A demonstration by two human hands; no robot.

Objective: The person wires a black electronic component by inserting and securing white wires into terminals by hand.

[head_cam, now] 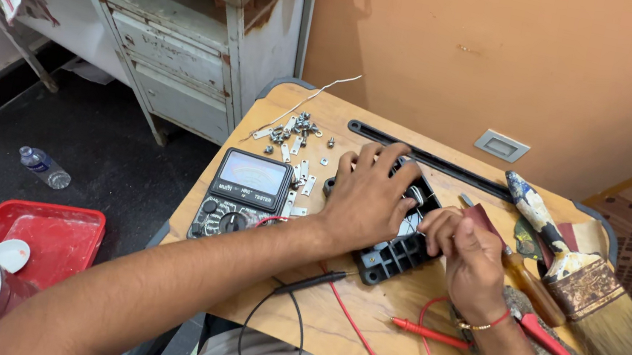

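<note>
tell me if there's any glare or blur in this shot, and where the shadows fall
Head view: sharp overall; pale glare on the multimeter screen; soft shadow under the left hand on the black plastic part; straight lines bow near the edges, a wide-lens effect.

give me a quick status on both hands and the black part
Left hand flat on black plastic housing. Right hand pinching at its edge. Red probe lies loose nearby.

I see an orange wall [477, 50] behind; dark floor [111, 159] below; a worn white drawer cabinet [182, 50] at left.
</note>
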